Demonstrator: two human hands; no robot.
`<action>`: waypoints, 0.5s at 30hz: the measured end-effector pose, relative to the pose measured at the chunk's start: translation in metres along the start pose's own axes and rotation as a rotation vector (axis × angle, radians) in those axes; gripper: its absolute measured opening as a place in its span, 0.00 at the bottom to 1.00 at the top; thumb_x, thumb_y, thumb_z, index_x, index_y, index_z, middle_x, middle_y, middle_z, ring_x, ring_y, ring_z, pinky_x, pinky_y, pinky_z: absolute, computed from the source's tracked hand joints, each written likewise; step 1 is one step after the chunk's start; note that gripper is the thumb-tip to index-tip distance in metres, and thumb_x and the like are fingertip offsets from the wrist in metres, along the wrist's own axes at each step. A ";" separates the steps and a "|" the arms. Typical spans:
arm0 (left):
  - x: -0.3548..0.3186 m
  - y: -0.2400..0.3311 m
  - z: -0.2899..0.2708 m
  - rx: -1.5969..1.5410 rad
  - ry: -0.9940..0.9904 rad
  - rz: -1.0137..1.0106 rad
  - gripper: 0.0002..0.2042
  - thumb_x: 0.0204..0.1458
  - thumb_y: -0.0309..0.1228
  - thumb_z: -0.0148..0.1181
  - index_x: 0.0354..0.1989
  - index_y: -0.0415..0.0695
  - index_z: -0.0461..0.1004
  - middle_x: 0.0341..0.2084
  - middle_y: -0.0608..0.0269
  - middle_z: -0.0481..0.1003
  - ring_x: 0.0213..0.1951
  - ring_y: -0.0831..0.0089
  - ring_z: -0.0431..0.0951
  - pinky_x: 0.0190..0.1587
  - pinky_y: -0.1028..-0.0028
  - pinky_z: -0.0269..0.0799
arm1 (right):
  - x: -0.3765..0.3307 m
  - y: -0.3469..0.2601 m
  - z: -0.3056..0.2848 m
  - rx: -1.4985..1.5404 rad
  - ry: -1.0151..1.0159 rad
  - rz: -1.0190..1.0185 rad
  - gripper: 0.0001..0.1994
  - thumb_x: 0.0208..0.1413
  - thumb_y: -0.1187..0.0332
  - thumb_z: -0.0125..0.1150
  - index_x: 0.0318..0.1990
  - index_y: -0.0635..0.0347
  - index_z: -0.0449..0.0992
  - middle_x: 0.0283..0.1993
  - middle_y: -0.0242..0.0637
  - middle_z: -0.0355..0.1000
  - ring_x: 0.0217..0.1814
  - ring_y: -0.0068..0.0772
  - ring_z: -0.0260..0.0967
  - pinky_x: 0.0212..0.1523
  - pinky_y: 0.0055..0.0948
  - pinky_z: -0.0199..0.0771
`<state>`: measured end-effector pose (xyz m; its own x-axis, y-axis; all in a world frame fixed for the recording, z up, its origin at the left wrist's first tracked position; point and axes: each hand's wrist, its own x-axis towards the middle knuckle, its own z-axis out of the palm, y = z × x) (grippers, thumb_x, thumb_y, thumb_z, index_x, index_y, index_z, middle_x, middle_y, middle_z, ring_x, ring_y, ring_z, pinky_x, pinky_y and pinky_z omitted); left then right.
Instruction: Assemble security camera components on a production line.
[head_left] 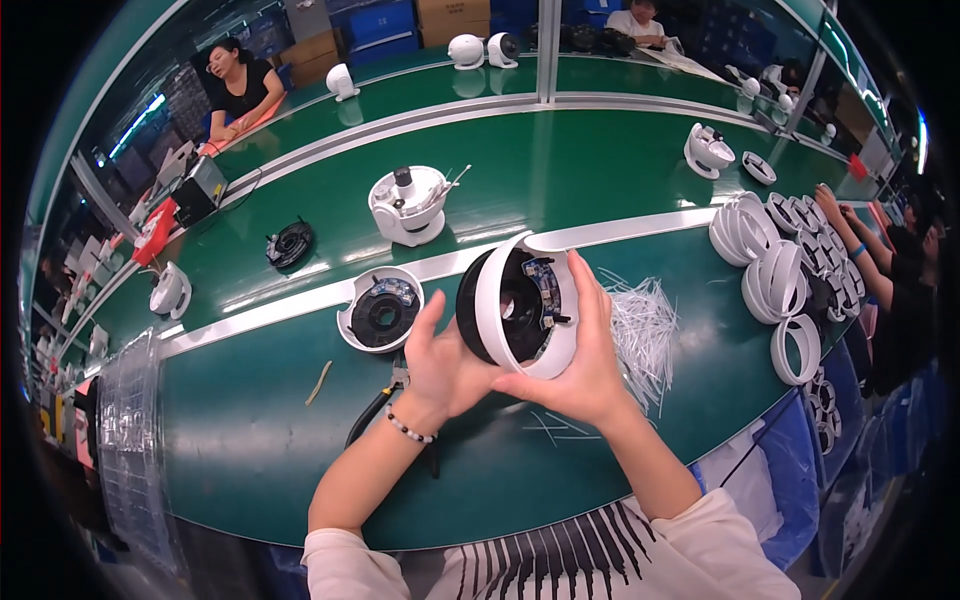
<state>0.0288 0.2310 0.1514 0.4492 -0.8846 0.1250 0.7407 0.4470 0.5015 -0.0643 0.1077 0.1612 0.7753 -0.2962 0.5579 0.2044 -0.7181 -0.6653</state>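
Far left on our green desk point(250, 420): a clear plastic blister tray point(130, 440) lying along the edge. Next, a white round housing with a black ring and circuit board inside point(381, 310), lying flat just beyond our left hand. Below it, black-handled pliers point(385, 398), partly hidden under the wrist.

Our left hand point(445, 365) — beaded bracelet at the wrist — is closed on the near side of the white dome-shaped camera shell with a black inner ring point(520, 305), thumb raised against its black rim. The shell is held above the desk, centre of view, open face tilted toward us, with a small circuit board visible inside.

Our right hand point(580, 360) cups the shell from beneath and the right, fingers wrapped over its white edge.

Right of that: a loose heap of white cable ties point(640, 330); then white plastic rings point(775, 280) — stacked and leaning near the desk's right end.
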 end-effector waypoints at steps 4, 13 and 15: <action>0.002 0.006 -0.005 0.031 0.129 -0.027 0.35 0.49 0.60 0.33 0.55 0.41 0.55 0.49 0.54 0.60 0.53 0.61 0.60 0.56 0.57 0.55 | 0.002 -0.008 -0.001 0.024 -0.129 -0.116 0.58 0.22 0.49 0.72 0.59 0.70 0.41 0.61 0.58 0.39 0.62 0.56 0.38 0.59 0.47 0.41; -0.003 0.007 -0.002 0.070 0.204 0.014 0.24 0.54 0.47 0.31 0.51 0.42 0.62 0.46 0.56 0.66 0.47 0.66 0.67 0.51 0.67 0.63 | 0.004 -0.007 0.002 -0.051 -0.208 -0.268 0.55 0.23 0.55 0.72 0.59 0.69 0.42 0.61 0.56 0.40 0.62 0.57 0.38 0.58 0.48 0.42; -0.004 0.009 -0.001 0.088 0.227 -0.023 0.28 0.54 0.52 0.29 0.51 0.41 0.61 0.46 0.56 0.66 0.48 0.65 0.67 0.51 0.66 0.63 | 0.010 -0.010 -0.001 -0.058 -0.231 -0.294 0.55 0.24 0.55 0.72 0.59 0.68 0.42 0.61 0.55 0.41 0.62 0.55 0.39 0.59 0.45 0.43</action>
<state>0.0346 0.2386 0.1546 0.5405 -0.8378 -0.0777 0.7104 0.4049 0.5757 -0.0595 0.1109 0.1741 0.8039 0.0732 0.5902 0.4095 -0.7878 -0.4601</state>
